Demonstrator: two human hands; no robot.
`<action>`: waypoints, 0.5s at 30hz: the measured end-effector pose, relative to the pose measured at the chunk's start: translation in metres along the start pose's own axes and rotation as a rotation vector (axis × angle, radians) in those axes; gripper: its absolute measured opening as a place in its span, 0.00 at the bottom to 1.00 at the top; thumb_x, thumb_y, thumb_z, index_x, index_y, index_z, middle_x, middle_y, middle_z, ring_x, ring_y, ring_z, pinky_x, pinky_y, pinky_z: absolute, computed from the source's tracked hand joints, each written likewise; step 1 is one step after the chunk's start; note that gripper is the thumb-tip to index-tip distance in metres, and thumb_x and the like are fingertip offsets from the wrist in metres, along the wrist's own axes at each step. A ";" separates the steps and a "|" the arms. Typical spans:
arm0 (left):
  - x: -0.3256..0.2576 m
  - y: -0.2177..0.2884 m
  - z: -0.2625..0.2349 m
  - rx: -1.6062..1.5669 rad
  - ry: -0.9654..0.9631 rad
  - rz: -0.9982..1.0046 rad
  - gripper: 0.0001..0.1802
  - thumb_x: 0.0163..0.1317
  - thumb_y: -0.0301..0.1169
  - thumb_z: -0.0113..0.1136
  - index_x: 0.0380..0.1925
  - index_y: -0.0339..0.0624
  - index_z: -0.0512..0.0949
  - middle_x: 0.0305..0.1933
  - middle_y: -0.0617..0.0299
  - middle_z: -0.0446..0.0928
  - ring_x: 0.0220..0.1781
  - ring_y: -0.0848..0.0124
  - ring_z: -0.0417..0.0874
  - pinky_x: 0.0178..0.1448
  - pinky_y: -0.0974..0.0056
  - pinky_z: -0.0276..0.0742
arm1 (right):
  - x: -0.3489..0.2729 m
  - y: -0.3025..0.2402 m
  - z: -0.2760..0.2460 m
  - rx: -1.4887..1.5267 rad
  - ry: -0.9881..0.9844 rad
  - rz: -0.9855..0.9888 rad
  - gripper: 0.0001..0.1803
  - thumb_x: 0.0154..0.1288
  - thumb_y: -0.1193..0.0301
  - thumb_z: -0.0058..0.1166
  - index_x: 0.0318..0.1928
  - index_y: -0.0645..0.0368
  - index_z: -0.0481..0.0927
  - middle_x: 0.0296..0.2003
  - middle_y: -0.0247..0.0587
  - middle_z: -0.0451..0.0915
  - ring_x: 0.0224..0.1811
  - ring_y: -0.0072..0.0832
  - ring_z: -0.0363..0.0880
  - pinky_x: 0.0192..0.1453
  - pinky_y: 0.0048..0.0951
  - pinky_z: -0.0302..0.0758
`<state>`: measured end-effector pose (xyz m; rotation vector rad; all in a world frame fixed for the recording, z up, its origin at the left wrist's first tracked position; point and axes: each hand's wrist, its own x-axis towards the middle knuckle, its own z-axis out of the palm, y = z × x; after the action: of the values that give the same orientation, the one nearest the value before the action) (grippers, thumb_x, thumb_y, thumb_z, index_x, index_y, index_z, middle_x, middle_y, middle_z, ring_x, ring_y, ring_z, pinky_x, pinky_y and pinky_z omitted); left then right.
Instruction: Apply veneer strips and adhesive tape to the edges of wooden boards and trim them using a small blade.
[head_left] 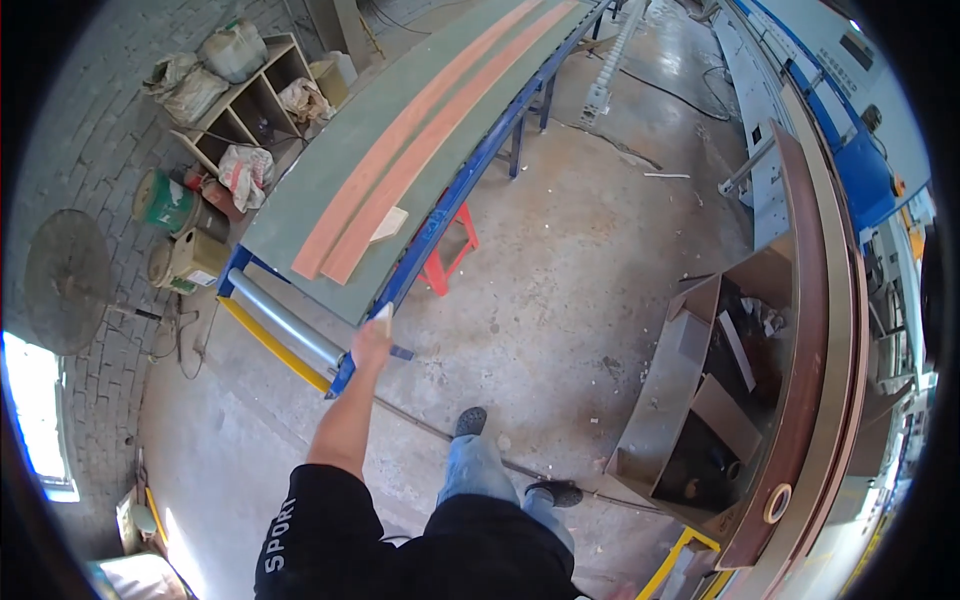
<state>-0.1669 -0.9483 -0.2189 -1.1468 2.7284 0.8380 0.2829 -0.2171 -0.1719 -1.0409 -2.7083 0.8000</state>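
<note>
Brick wall (105, 165) and bare concrete floor (560, 270) surround a long grey-green table (275, 215). On it, two reddish strips (405, 172) lie side by side, their long axes running away from the person toward the upper right. Their near ends sit ahead and slightly left of the left hand (371, 348), which is closed around a small pale piece (386, 315) at the table's near corner. The right hand is out of view, its state unknown.

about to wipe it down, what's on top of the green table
Two long reddish strips lie on the green table, with a small pale piece at the right strip's edge. The surface beneath them is hidden.
</note>
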 end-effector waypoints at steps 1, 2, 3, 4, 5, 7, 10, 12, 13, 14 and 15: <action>0.029 0.006 -0.001 -0.003 -0.014 -0.002 0.35 0.42 0.40 0.71 0.54 0.45 0.73 0.51 0.52 0.78 0.54 0.53 0.77 0.59 0.54 0.73 | -0.012 -0.014 0.008 -0.026 -0.102 0.032 0.19 0.67 0.57 0.51 0.49 0.58 0.79 0.37 0.49 0.81 0.41 0.41 0.79 0.42 0.39 0.76; 0.057 0.015 0.001 0.035 0.044 0.082 0.33 0.44 0.40 0.69 0.53 0.45 0.74 0.51 0.51 0.78 0.55 0.53 0.77 0.59 0.55 0.72 | -0.028 -0.026 0.014 -0.051 -0.198 0.074 0.20 0.67 0.56 0.50 0.48 0.59 0.79 0.37 0.50 0.81 0.41 0.42 0.79 0.43 0.40 0.76; 0.077 0.023 0.009 0.081 0.085 0.183 0.32 0.45 0.40 0.68 0.53 0.46 0.74 0.51 0.51 0.77 0.55 0.53 0.76 0.60 0.55 0.71 | -0.061 -0.040 0.016 -0.075 -0.286 0.141 0.21 0.67 0.55 0.50 0.48 0.59 0.80 0.37 0.51 0.82 0.41 0.44 0.79 0.44 0.41 0.75; 0.098 0.025 0.019 0.137 0.050 0.253 0.31 0.45 0.39 0.68 0.53 0.46 0.74 0.52 0.50 0.77 0.56 0.53 0.76 0.61 0.54 0.71 | -0.103 -0.049 0.018 -0.094 -0.359 0.223 0.22 0.67 0.54 0.49 0.47 0.59 0.80 0.36 0.52 0.82 0.40 0.46 0.79 0.46 0.43 0.75; 0.120 0.028 0.026 0.189 0.011 0.338 0.31 0.46 0.38 0.67 0.53 0.46 0.74 0.52 0.50 0.76 0.56 0.52 0.75 0.61 0.54 0.70 | -0.151 -0.061 0.022 -0.103 -0.423 0.315 0.23 0.67 0.53 0.49 0.47 0.60 0.80 0.36 0.53 0.82 0.40 0.47 0.79 0.47 0.44 0.75; 0.164 -0.005 0.038 0.331 0.033 0.398 0.31 0.50 0.38 0.64 0.56 0.41 0.72 0.54 0.47 0.74 0.58 0.51 0.73 0.63 0.52 0.68 | -0.140 -0.066 0.000 -0.148 -0.639 0.606 0.11 0.61 0.60 0.59 0.39 0.50 0.82 0.27 0.37 0.80 0.32 0.29 0.80 0.29 0.32 0.77; 0.220 -0.101 0.001 0.290 0.207 0.382 0.30 0.51 0.33 0.60 0.56 0.36 0.70 0.55 0.46 0.73 0.59 0.51 0.71 0.66 0.53 0.63 | -0.118 -0.048 0.022 -0.337 -0.609 0.240 0.14 0.57 0.58 0.59 0.31 0.56 0.80 0.26 0.40 0.81 0.28 0.31 0.78 0.37 0.37 0.76; 0.250 -0.092 0.007 0.523 0.315 0.590 0.28 0.50 0.29 0.60 0.55 0.36 0.71 0.55 0.46 0.73 0.60 0.51 0.70 0.66 0.53 0.63 | -0.097 -0.169 0.019 -0.186 -0.511 0.666 0.22 0.58 0.58 0.59 0.51 0.55 0.79 0.40 0.50 0.82 0.45 0.40 0.81 0.51 0.36 0.76; 0.244 -0.076 0.020 0.508 0.129 0.465 0.30 0.51 0.31 0.62 0.56 0.36 0.70 0.56 0.46 0.73 0.60 0.50 0.70 0.66 0.53 0.62 | -0.106 -0.180 0.011 -0.124 -0.410 0.735 0.23 0.57 0.60 0.59 0.51 0.57 0.79 0.41 0.50 0.82 0.46 0.40 0.81 0.52 0.35 0.75; 0.217 -0.034 0.045 0.661 0.027 0.383 0.33 0.54 0.34 0.62 0.61 0.38 0.67 0.60 0.48 0.70 0.64 0.51 0.67 0.68 0.54 0.59 | -0.128 -0.182 0.003 -0.119 -0.336 0.721 0.23 0.57 0.61 0.59 0.52 0.57 0.78 0.40 0.48 0.83 0.43 0.37 0.81 0.48 0.34 0.76; 0.211 -0.018 0.037 0.660 0.043 0.372 0.34 0.54 0.35 0.63 0.61 0.38 0.67 0.61 0.48 0.69 0.64 0.51 0.67 0.69 0.53 0.59 | -0.130 -0.183 0.005 -0.087 -0.314 0.656 0.24 0.58 0.61 0.58 0.53 0.58 0.77 0.38 0.46 0.83 0.40 0.33 0.81 0.45 0.33 0.78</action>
<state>-0.3119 -1.0749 -0.3139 -0.5378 2.9253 -0.1035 0.2726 -0.4184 -0.0726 -2.0318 -2.6598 1.0078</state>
